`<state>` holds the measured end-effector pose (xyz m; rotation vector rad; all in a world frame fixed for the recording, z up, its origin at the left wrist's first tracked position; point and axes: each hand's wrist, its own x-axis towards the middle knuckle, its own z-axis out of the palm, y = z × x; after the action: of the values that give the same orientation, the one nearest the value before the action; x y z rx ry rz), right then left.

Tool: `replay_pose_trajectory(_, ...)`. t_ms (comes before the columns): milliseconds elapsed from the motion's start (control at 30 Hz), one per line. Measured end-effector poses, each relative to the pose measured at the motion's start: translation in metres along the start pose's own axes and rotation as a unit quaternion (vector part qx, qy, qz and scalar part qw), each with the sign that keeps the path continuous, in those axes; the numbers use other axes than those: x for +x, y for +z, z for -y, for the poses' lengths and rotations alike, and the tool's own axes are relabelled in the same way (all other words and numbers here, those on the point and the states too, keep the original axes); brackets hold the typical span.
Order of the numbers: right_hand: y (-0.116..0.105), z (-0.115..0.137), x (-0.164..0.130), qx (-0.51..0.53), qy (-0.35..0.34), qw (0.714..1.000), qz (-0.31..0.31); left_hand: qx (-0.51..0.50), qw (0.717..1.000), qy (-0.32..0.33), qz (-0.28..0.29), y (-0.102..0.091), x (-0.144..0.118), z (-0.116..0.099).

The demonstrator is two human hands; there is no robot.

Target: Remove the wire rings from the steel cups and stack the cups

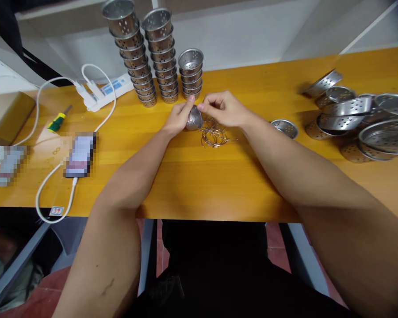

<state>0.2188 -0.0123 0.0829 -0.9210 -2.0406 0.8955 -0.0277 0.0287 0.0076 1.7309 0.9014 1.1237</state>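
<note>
Head view — left hand point(178, 118) grips cup point(194, 119) tipped sideways | right hand point(223, 108) pinches at its rim

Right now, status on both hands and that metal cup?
Left hand grips perforated metal cup. Right hand pinches at its rim. Wire rings heaped just below; cup stacks behind.

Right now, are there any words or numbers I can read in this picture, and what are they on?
Red marks on the small white sticker at the table's front edge: too small to read.
Blue labels on the white power strip: too blurred to read.
Phone screen: blurred out.
Metal cup in the left hand and right hand: no writing.
</note>
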Motion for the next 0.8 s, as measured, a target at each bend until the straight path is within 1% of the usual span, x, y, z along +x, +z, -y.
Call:
replay_pose_trajectory(67,-0.005,-0.003,0.001,0.012,0.014,0.999,-0.037,-0.012,1.000,-0.013,0.021,0.003,-0.002,-0.003)
replay_pose_trajectory(133,-0.010,-0.005,0.001,0.043,0.022,0.997,-0.053,-0.022,0.999,-0.043,0.013,0.006,-0.004,-0.009)
replay_pose_trajectory(167,-0.012,-0.005,0.001,0.052,0.025,0.997,-0.051,-0.024,0.998,-0.062,-0.008,0.008,-0.005,-0.013)
replay_pose_trajectory(233,-0.015,-0.003,-0.001,0.035,0.035,0.998,-0.047,-0.031,0.993,-0.091,-0.072,0.009,-0.004,-0.019)
replay_pose_trajectory(300,-0.017,-0.001,-0.003,-0.021,0.043,0.998,-0.049,-0.062,0.983,-0.112,-0.134,0.010,-0.002,-0.023)
replay_pose_trajectory(333,-0.019,0.000,-0.004,-0.052,0.044,0.997,-0.049,-0.084,0.978,-0.122,-0.150,0.010,0.000,-0.024)
replay_pose_trajectory(400,-0.023,-0.001,-0.006,-0.105,0.038,0.993,-0.026,-0.123,0.969,-0.144,-0.156,0.009,0.003,-0.025)
replay_pose_trajectory(500,-0.031,-0.004,-0.011,-0.161,0.031,0.985,0.051,-0.149,0.965,-0.159,-0.146,0.008,0.004,-0.028)
replay_pose_trajectory(533,-0.033,-0.003,-0.013,-0.174,0.034,0.982,0.064,-0.153,0.964,-0.159,-0.147,0.009,0.004,-0.029)
replay_pose_trajectory(600,-0.033,0.000,-0.016,-0.187,0.038,0.980,0.051,-0.143,0.967,-0.145,-0.155,0.010,0.002,-0.029)
replay_pose_trajectory(667,-0.028,0.004,-0.016,-0.179,0.025,0.983,0.021,-0.103,0.976,-0.099,-0.161,0.009,0.000,-0.026)
replay_pose_trajectory(700,-0.024,0.006,-0.016,-0.170,0.011,0.985,0.018,-0.082,0.982,-0.068,-0.156,0.008,-0.001,-0.022)
replay_pose_trajectory(767,-0.015,0.009,-0.013,-0.154,-0.016,0.988,0.027,-0.061,0.990,-0.015,-0.123,0.005,-0.003,-0.013)
replay_pose_trajectory(800,-0.011,0.010,-0.012,-0.151,-0.024,0.988,0.029,-0.065,0.993,-0.001,-0.100,0.003,-0.004,-0.009)
